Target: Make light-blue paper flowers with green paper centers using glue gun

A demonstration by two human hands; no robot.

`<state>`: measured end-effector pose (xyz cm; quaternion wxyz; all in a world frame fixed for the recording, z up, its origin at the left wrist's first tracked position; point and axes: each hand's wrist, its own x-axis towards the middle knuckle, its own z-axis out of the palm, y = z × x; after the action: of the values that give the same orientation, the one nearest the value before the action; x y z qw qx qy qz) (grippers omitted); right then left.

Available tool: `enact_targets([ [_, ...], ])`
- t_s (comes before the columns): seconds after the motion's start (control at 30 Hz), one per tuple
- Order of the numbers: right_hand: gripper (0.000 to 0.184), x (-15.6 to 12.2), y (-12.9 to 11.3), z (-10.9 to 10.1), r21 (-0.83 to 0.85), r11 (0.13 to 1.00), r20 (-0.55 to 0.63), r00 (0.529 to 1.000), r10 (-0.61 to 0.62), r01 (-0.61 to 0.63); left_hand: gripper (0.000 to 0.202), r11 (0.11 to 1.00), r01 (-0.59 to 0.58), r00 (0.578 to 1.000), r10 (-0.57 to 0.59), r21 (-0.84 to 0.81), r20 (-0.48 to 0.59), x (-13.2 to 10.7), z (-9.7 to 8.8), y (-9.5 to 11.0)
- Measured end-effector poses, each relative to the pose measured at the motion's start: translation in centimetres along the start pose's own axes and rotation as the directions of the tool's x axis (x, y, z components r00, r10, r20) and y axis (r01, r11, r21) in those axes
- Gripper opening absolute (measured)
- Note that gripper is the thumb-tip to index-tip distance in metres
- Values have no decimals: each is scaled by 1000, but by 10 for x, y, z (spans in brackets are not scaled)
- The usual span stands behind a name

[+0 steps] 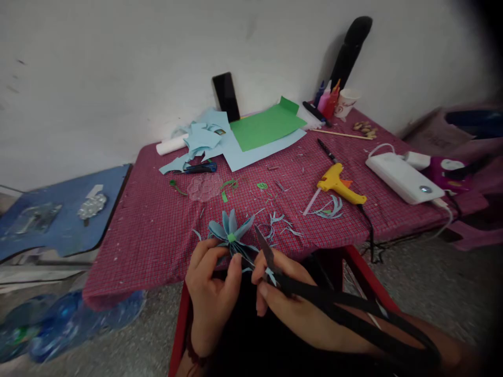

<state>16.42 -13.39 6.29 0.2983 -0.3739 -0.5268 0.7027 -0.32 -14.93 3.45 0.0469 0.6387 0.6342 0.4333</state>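
In my head view the left hand (214, 285) pinches a blue paper flower (231, 237) with a green centre, near the table's front edge. Beside it I have the right hand (293, 311) gripping black-handled scissors (314, 291), a blade pointing up and leftward. Beyond them, paper clippings lie on the red checked tablecloth (137, 220). To the right I see a yellow glue gun (334, 181) and a white device (404, 175). Farther back, a green sheet (267, 125) overlaps a light-blue one (238, 158), and a phone (226, 97) leans against the wall (157, 63).
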Motion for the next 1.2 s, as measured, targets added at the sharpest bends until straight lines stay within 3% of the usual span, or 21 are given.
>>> enact_targets([
  [0.37,14,-3,22,3,11,997,-26,997,-75,75,12,999,-17,1000,18,33,-14,-4,2,1],
  [0.77,14,-12,18,2,-74,988,-105,984,-144,136,12,992,-124,992,124,35,3,-9,10,-2],
  [1.2,20,-16,31,4,-47,982,-183,964,-190,185,20,993,-112,993,113,30,-24,-5,22,8],
])
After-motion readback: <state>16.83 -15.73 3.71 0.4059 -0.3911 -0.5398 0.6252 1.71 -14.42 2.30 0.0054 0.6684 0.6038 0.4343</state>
